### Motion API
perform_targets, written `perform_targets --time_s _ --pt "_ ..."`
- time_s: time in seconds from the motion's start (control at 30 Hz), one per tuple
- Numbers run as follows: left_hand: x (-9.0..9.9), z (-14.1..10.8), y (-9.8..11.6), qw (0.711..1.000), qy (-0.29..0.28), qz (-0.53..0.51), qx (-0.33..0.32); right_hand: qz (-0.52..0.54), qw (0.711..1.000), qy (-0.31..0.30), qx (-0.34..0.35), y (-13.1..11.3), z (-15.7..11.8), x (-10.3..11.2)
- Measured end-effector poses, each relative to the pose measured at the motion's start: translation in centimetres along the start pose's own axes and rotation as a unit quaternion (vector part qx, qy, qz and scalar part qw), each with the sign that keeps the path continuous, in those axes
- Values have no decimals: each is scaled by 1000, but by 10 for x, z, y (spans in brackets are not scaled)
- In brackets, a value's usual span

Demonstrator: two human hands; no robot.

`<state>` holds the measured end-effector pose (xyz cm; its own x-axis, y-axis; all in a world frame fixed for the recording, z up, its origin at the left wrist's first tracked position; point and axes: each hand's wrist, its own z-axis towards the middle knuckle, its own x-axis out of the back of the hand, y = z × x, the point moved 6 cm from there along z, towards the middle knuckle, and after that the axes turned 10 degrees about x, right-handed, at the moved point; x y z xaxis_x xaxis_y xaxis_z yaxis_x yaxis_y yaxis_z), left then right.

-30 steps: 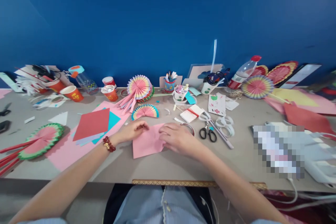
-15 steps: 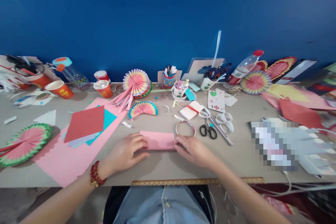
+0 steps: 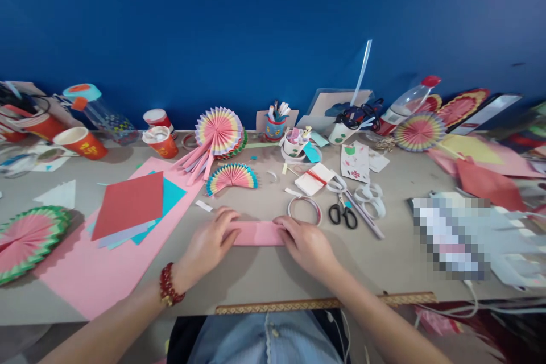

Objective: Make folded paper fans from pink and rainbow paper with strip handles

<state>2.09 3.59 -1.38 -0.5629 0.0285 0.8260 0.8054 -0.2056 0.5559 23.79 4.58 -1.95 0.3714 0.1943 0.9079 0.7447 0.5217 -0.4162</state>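
Grip: both hands | folded pink paper between (flat, landscape)

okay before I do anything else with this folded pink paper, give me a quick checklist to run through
1. Left hand on the left end of the pink paper: ok.
2. Right hand on its right end: ok.
3. Both ends lined up: cannot tell, the fingers cover them.
4. Scissors apart from both hands: ok, they lie beyond the right one.
5. Tape roll clear of the right hand: cannot tell, they look very close.
6. Desk beyond the left hand free of scraps: not ok, a white scrap lies there.
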Motion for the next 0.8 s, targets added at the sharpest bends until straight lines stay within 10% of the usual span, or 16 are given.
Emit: perform_targets --time_s 0.1,0.23,0.8 --pt "3 -16 22 988 57 109 -93 -5 1000 5 11 -3 3 -1" --pt "-19 -44 50 950 -29 204 -234 -16 999 29 34 -7 2 -2" --pt "-41 -48 34 949 -161 209 -170 -93 982 126 104 -12 -2 -3"
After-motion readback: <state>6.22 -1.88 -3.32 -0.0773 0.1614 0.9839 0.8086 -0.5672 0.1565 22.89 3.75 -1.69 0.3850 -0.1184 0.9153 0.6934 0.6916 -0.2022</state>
